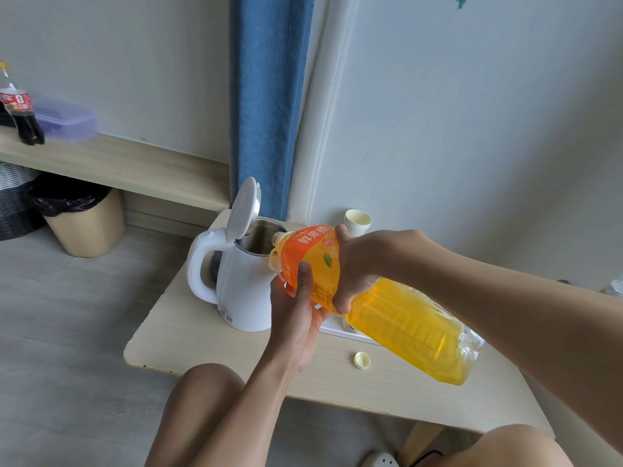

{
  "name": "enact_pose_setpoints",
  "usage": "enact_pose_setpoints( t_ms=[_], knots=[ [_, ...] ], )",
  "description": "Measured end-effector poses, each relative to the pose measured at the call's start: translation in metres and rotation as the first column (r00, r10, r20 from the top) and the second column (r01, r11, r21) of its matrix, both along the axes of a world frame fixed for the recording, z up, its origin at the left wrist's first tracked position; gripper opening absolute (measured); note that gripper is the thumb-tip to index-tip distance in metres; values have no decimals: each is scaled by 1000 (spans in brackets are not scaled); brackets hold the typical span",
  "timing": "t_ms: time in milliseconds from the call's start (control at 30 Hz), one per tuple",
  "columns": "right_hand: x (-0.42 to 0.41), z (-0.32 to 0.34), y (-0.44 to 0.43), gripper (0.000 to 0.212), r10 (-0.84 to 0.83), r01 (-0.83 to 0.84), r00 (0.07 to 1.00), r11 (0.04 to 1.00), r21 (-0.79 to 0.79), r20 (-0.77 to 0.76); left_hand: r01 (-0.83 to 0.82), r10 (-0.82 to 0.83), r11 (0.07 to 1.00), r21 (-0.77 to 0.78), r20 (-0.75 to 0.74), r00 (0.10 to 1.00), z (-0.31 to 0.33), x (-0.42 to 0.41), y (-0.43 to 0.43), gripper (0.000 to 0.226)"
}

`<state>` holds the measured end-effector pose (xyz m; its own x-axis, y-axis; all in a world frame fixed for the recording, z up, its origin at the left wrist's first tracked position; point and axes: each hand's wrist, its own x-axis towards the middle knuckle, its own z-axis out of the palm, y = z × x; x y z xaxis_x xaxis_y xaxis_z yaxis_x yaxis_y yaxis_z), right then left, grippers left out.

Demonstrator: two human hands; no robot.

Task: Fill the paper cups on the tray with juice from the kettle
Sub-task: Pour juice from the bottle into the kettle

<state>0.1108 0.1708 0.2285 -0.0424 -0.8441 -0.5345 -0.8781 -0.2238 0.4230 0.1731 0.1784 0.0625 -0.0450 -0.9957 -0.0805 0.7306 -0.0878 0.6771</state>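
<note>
A white electric kettle (236, 284) stands on the low wooden table (337, 382) with its lid flipped up. A large bottle of orange juice (397, 315) is tilted nearly flat, its open neck at the kettle's rim. My right hand (357, 264) grips the bottle from above at the orange label. My left hand (300, 308) holds it from below, thumb on the label. A white tray (337, 330) lies under the bottle, mostly hidden. One pale paper cup (357, 222) shows behind my right hand; part of another peeks out under the bottle.
The bottle's yellow cap (362, 360) lies on the table in front of the tray. A blue curtain (266, 106) hangs behind the kettle. A shelf at left carries a cola bottle (20, 112) and a plastic box (65, 121); a bin (81, 220) stands below it.
</note>
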Motion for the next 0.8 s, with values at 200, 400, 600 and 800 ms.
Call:
enact_pose_setpoints(
  t_ms=[200,400,600,800],
  knots=[
    [3,5,4,103,44,-43,999,999,32,-28,-2,2,1000,15,-7,1000,1,1,1,73],
    [5,5,3,105,37,-36,999,999,24,-32,-1,1,1000,-6,-11,1000,2,2,1,72],
    [4,6,5,106,32,-32,999,999,11,-30,-10,9,1000,-5,-17,1000,4,1,3,69],
    [4,6,5,105,30,-30,999,1000,8,-24,-4,4,1000,-18,-10,1000,5,1,3,65]
  ],
)
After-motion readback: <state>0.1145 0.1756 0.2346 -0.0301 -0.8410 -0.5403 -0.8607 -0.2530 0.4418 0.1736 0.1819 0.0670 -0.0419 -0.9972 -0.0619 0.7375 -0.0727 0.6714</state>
